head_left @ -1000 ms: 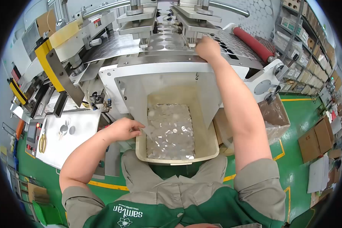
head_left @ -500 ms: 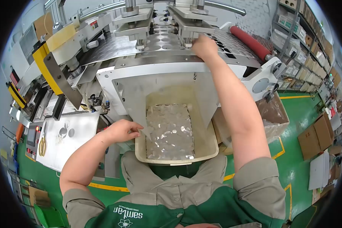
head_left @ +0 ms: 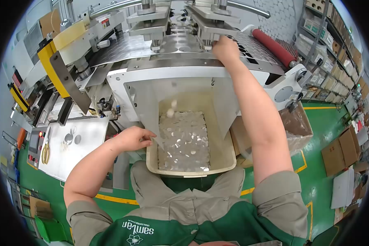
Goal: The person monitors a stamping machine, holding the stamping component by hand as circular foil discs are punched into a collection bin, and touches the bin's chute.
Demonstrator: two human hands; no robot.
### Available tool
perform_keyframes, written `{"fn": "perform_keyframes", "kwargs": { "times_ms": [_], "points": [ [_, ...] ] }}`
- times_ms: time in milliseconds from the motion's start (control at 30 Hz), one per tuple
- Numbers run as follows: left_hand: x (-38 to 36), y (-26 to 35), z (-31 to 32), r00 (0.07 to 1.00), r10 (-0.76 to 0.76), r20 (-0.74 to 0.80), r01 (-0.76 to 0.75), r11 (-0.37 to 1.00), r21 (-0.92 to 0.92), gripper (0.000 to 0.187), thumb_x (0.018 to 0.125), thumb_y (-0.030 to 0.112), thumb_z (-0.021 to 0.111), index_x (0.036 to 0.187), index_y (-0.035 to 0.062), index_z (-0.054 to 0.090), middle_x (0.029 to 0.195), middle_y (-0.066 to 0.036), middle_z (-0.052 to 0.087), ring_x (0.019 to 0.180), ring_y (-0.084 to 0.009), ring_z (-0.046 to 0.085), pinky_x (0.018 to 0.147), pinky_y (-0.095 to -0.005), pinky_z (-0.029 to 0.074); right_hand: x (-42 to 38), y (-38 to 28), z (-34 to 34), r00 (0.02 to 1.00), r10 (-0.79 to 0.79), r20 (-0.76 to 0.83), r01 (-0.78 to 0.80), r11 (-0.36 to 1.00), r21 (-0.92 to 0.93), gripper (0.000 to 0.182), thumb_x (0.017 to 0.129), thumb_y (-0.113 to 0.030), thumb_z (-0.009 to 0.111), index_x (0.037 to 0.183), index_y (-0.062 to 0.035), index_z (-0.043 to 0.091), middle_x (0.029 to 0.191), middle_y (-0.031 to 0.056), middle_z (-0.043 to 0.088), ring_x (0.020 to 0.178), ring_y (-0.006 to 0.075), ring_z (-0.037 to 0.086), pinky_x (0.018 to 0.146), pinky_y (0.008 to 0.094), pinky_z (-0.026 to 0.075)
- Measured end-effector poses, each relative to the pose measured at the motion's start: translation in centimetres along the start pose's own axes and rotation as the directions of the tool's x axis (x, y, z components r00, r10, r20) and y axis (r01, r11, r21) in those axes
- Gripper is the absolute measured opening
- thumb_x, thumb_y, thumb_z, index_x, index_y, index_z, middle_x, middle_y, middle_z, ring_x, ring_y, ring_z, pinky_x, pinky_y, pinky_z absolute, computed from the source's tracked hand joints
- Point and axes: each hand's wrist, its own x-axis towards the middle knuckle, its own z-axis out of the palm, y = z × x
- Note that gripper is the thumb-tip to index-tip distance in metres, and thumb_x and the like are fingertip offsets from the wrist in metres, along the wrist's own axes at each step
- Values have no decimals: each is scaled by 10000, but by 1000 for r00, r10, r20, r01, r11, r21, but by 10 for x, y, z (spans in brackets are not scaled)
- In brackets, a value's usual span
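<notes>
My right hand (head_left: 226, 49) is up at the press, its fingers curled beside the foot of the right press post (head_left: 206, 44). Its fingertips are hidden, so what they grip, if anything, does not show. Under it runs a sheet with round cut-outs (head_left: 245, 50). My left hand (head_left: 136, 138) hovers by the left rim of a cream plastic bin (head_left: 192, 174), fingers loosely bent, thumb and forefinger apart, nothing visible in them. Many shiny, thin discs (head_left: 184, 141) lie in the bin. A few blurred discs (head_left: 170, 112) are in the air above its back left part.
At left, scissors with yellow handles (head_left: 46, 152) and loose discs (head_left: 68, 139) lie on a white table (head_left: 86, 153). A red roller (head_left: 274, 48) sits at the machine's right. Beside the bin stands a cardboard box with plastic lining (head_left: 296, 123). Shelves (head_left: 326, 53) line the right.
Several discs now show falling through the machine's opening into the bin. The view has shifted slightly. My two hands keep nearly the same places and poses.
</notes>
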Motion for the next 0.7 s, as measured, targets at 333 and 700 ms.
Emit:
{"fn": "perform_keyframes", "kwargs": {
  "times_ms": [333, 700],
  "points": [
    [8, -19, 10, 997, 74, -33, -71, 994, 85, 332, 846, 220, 658, 1152, 91, 656, 908, -111, 711, 837, -278, 680, 764, -381, 523, 4, 13, 8, 998, -55, 5, 55, 997, -48, 327, 874, -266, 492, 1043, -31, 643, 1101, 253, 644, 999, 411, 637, 893, 499, 488],
    [-1, -16, 4, 992, 114, -52, -108, 988, 108, 357, 852, 261, 648, 1169, 97, 646, 901, -109, 705, 831, -303, 660, 748, -402, 505, 45, 47, 44, 994, -71, -83, 70, 997, -11, 314, 871, -266, 547, 1073, -50, 652, 1034, 243, 655, 994, 419, 617, 850, 502, 485]
  ]
}}
